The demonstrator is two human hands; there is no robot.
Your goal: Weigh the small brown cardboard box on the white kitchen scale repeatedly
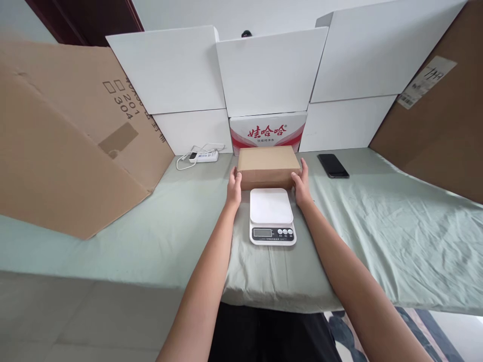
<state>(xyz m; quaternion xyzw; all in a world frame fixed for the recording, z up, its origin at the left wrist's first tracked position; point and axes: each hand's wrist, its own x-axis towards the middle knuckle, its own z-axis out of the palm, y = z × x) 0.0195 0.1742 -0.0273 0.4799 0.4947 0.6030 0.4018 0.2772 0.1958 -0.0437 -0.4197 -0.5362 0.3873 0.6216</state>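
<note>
A closed brown cardboard box [267,177] is gripped from both sides, just behind the kitchen scale. My left hand [234,188] presses against its left end, with the thumb at the front corner. At the right end my right hand [301,184] does the same, fingers along the side and thumb on the front. Whether the box rests on the cloth or is slightly raised, I cannot tell. The white digital kitchen scale [270,206] lies between my forearms, its plate bare and its display and buttons facing me.
A white power strip [204,156] with a coiled cable lies at the back left. On the right is a black phone [333,166]. White boxes [271,75] and a printed red-and-white carton [268,129] form the back wall. Large cardboard panels [75,141] flank the green cloth [162,256].
</note>
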